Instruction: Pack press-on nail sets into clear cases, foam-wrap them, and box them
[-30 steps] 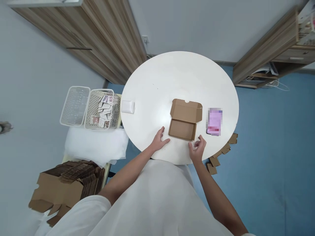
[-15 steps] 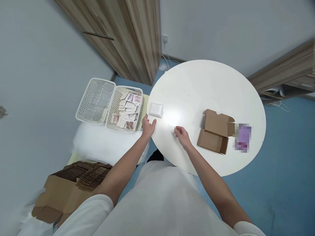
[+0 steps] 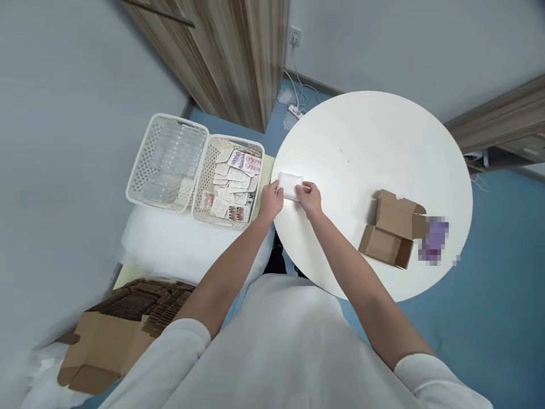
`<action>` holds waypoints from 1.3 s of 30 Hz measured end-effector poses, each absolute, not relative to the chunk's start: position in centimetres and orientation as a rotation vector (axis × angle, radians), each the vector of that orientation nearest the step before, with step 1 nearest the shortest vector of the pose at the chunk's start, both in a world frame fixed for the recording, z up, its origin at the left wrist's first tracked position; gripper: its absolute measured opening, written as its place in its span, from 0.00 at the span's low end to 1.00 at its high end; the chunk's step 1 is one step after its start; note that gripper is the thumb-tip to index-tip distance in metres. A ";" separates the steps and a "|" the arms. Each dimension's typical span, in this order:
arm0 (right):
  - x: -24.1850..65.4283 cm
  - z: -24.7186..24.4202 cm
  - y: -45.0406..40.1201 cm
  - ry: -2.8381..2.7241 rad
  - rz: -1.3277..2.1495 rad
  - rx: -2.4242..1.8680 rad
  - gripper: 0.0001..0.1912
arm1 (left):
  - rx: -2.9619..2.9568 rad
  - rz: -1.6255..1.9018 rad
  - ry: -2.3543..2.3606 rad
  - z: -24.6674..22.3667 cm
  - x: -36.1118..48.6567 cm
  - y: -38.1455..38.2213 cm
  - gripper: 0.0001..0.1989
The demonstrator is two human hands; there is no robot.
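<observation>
A small white wrapped packet (image 3: 290, 185) lies at the left edge of the round white table (image 3: 374, 142). My left hand (image 3: 272, 201) grips its left side, thumb and fingers at the near corner. From the other side, my right hand (image 3: 309, 197) pinches the packet's right edge. What the wrapping contains is hidden. An opened brown cardboard box (image 3: 386, 246) sits farther right on the table, its lid folded back. Next to the box is a purple item (image 3: 435, 236), blurred by pixelation.
Left of the table, a white basket (image 3: 196, 187) holds several cards of press-on nails (image 3: 247, 162). A second white basket (image 3: 147, 156) contains clear plastic trays. White foam wrap (image 3: 170, 238) lies below them, near a large carton (image 3: 106, 346) packed with folded cardboard.
Both hands have closed onto the white packet; the right hand came in from the right, the left from below. The camera view has shifted a little.
</observation>
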State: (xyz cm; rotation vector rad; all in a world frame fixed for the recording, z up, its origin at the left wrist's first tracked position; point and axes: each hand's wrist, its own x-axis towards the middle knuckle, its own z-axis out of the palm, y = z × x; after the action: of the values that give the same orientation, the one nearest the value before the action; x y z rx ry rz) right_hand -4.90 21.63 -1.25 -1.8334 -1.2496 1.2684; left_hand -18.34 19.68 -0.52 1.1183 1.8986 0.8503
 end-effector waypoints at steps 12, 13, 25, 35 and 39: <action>-2.3 -0.5 17.4 -1.021 1.332 -1.782 0.15 | 0.857 0.927 1.779 -1.1 -16.2 16.2 0.11; -1.6 -0.2 16.7 -1.030 1.336 -1.774 0.16 | 0.860 0.930 1.770 -0.8 -15.6 15.4 0.11; 13.9 5.7 6.9 -1.071 1.177 -1.612 0.17 | 1.014 0.925 1.549 5.2 -0.3 7.4 0.16; 23.9 4.9 5.7 -1.300 0.888 -1.833 0.11 | 1.243 0.723 1.402 4.9 9.4 7.6 0.24; 24.8 3.3 6.2 -1.467 0.884 -1.918 0.09 | 1.423 0.540 1.464 3.9 10.3 8.1 0.28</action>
State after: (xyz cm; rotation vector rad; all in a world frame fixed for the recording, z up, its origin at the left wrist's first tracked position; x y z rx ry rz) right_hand 24.84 6.23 3.31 -1.9181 -1.4673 0.8843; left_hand 10.32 8.06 3.93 1.4234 1.4639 0.5400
